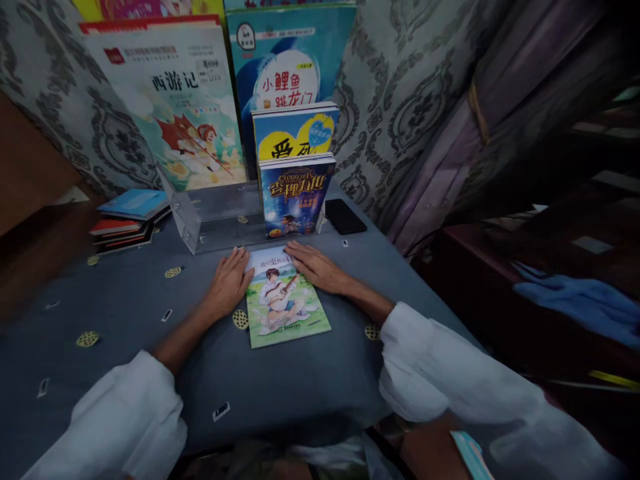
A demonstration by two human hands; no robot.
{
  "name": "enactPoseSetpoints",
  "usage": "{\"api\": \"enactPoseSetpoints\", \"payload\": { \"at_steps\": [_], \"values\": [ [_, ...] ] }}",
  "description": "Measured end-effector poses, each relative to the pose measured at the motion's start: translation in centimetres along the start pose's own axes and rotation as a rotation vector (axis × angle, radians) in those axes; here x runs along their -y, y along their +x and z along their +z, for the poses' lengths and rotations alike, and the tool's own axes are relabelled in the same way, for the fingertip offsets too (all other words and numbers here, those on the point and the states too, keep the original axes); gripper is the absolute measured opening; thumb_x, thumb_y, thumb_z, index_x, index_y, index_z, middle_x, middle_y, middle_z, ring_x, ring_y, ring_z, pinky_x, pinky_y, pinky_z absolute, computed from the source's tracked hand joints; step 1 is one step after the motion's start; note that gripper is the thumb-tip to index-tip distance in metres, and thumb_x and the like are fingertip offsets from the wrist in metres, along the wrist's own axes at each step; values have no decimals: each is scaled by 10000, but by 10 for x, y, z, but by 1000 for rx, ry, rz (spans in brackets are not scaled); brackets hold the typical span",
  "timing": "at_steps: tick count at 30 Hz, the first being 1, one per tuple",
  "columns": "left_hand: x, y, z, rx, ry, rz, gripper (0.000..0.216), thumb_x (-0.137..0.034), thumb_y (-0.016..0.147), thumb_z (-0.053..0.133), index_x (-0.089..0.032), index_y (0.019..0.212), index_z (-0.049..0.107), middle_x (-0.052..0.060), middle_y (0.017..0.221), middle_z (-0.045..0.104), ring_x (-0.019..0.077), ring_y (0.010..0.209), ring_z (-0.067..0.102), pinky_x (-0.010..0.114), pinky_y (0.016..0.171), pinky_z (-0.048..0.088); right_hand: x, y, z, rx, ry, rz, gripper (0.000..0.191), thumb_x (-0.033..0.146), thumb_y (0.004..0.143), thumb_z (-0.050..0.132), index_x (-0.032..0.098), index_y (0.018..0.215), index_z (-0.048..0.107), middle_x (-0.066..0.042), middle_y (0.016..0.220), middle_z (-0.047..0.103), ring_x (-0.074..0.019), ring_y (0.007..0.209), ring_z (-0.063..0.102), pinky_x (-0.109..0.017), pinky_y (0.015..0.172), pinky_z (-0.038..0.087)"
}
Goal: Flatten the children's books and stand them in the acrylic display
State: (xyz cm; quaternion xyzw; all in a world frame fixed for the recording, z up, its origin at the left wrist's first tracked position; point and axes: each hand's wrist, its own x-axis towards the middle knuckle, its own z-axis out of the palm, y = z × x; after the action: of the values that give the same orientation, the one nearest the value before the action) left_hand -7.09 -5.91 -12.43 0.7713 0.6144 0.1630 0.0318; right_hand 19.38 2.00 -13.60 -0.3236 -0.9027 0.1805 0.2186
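Observation:
A thin paperback book (285, 300) lies flat on the dark blue tablecloth (270, 393), its cover showing a seated figure with a guitar on grass. My left hand (231, 280) rests at the book's upper left edge, fingers stretched out. Across from it, my right hand (316, 268) lies over the upper right edge, also with its fingers extended. Just behind the book stands a clear acrylic stand (185, 217). Upright in its right part is a dark blue book (295, 197), with a yellow and blue book (296, 133) behind it.
A pale book (175, 107) and a teal book (295, 47) stand taller at the back. Small books (130, 213) are stacked left of the stand. A black phone (346, 217) lies to its right. Patterned wallpaper and a curtain (450, 127) border the table; blue cloth (580, 300) lies far right.

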Motion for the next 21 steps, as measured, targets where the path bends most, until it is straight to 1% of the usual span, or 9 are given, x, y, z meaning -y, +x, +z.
{"api": "enactPoseSetpoints", "payload": {
  "at_steps": [2,5,8,11,14,16,21],
  "values": [
    [1,0,2,-20,18,6,565,-388,1028,291,-63,1452,474,186,1567,434,291,1504,327,505,1205,306,-2,-1,1,-18,9,-8,505,395,1055,329,175,1475,502,-132,1566,459,-262,1495,355,-524,1227,305],
    [1,0,4,-84,56,37,537,-378,1029,294,-72,1414,510,188,1545,465,297,1483,362,488,1194,334,-4,-2,2,-43,12,-19,484,368,1052,339,190,1468,512,-121,1555,477,-256,1484,377,-520,1217,328],
    [-3,-1,2,-134,114,53,503,-356,1025,314,-72,1368,548,206,1478,517,323,1403,452,487,1149,394,-5,-2,3,-63,17,-23,465,327,1040,363,213,1465,512,-107,1548,490,-251,1471,401,-528,1203,353],
    [-10,-3,-5,-128,170,42,461,-333,1018,349,-75,1320,582,212,1329,593,338,1243,557,504,1056,471,-7,-1,3,-74,21,-23,462,297,1028,378,209,1460,515,-112,1545,493,-250,1464,413,-534,1196,363],
    [-15,-3,-11,-111,207,33,431,-323,1014,366,-91,1292,601,196,1257,618,339,1159,590,511,990,508,-7,-1,2,-70,22,-28,461,280,1021,384,191,1452,519,-128,1542,493,-256,1463,415,-541,1193,366],
    [-15,-3,-11,-117,200,38,430,-327,1017,355,-107,1295,599,187,1278,620,337,1171,591,512,995,510,-7,-2,2,-71,21,-38,458,271,1019,389,188,1449,522,-131,1540,494,-255,1462,416,-536,1193,367],
    [-9,-2,-4,-129,68,68,486,-365,1035,291,-116,1358,554,178,1430,572,309,1338,533,503,1130,440,-5,-3,3,-90,5,-46,458,251,1015,398,188,1451,522,-133,1540,495,-255,1461,418,-530,1188,376]
  ]
}}
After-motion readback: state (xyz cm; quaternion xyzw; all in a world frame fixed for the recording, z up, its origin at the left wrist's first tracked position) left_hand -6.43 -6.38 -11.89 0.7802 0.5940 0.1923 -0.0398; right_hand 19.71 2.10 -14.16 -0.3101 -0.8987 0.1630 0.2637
